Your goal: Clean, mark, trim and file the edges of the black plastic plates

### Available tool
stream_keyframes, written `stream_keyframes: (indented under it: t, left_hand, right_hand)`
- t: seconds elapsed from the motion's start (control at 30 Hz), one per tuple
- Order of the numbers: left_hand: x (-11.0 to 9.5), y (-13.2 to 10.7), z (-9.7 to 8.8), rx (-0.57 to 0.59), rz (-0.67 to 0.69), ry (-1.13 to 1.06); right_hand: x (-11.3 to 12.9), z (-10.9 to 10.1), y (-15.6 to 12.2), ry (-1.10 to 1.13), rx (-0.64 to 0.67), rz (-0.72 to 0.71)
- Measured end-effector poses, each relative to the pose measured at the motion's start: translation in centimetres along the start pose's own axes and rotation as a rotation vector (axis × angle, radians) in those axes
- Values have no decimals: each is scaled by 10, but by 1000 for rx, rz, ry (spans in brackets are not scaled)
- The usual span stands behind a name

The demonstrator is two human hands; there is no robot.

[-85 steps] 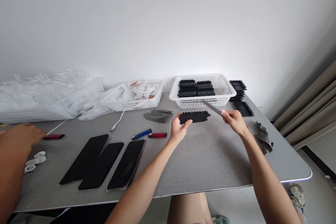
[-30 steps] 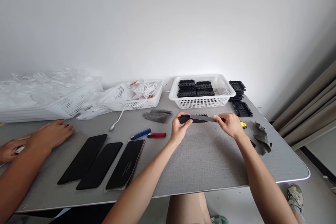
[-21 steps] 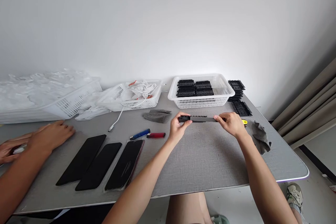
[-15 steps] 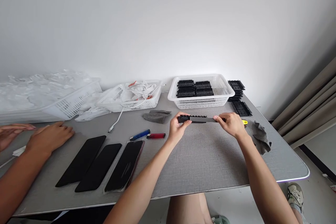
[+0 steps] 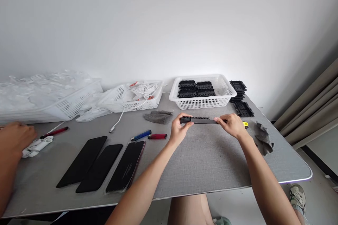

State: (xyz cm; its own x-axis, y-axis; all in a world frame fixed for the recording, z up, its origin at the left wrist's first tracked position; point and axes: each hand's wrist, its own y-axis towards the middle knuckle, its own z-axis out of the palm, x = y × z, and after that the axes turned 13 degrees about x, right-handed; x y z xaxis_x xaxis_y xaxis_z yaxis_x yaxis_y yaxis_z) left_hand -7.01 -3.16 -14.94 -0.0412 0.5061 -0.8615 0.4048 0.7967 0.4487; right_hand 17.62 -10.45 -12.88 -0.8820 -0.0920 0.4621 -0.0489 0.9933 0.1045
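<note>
My left hand (image 5: 179, 129) grips a black plastic piece with a toothed edge (image 5: 200, 118), held just above the table. My right hand (image 5: 231, 124) is closed round a tool that looks like a flat grey metal file (image 5: 203, 121), its blade lying along the near side of the black piece. Fingers cover most of the handle; a yellow end (image 5: 245, 124) shows past my right hand and seems to belong to the tool. More toothed black pieces (image 5: 196, 92) lie in a white basket (image 5: 203, 104); others are stacked (image 5: 238, 86) beside it, with one (image 5: 243, 109) in front.
Grey cloths lie behind my left hand (image 5: 157, 116) and at right (image 5: 264, 139). Blue (image 5: 141, 135) and red (image 5: 157, 136) lighters and black phone-like slabs (image 5: 100, 168) are at left. Beyond stand cable (image 5: 132, 106) and plastic-bag (image 5: 66, 109) baskets. Another person's hand (image 5: 18, 135) is far left.
My hands stay nearly in place; the file has shifted slightly along the black piece. The other person's hands have moved left, uncovering a red lighter-like item and a bundled white cable.
</note>
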Motion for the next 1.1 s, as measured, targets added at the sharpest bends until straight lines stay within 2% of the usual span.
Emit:
stream_keyframes:
  t: [0.33, 0.43, 0.53, 0.63, 0.73, 0.8, 0.93, 1.1]
  left_hand:
    - [0, 1, 0, -10, -24, -32]
    - [8, 1, 3, -106, -68, -80]
    - [16, -1, 11, -200, -138, -156]
    - [20, -5, 20, -158, -154, -180]
    - [20, -10, 29, -100, -118, -162]
    - [17, -14, 35, -62, -100, -148]
    - [5, -20, 42, -4, -59, -97]
    - [-6, -23, 40, -53, -44, 9]
  right_hand:
    - [-6, -4, -1, 56, 21, 16]
    - [-15, -4, 1, 141, 8, 34]
    - [-16, 3, 7, 448, -37, 18]
    - [-3, 19, 14, 852, -95, 49]
    - [11, 34, 17, 1065, -99, 117]
    - [18, 39, 17, 1095, -65, 141]
    - [25, 40, 15, 1016, -46, 158]
    - [31, 41, 13, 1033, -66, 54]
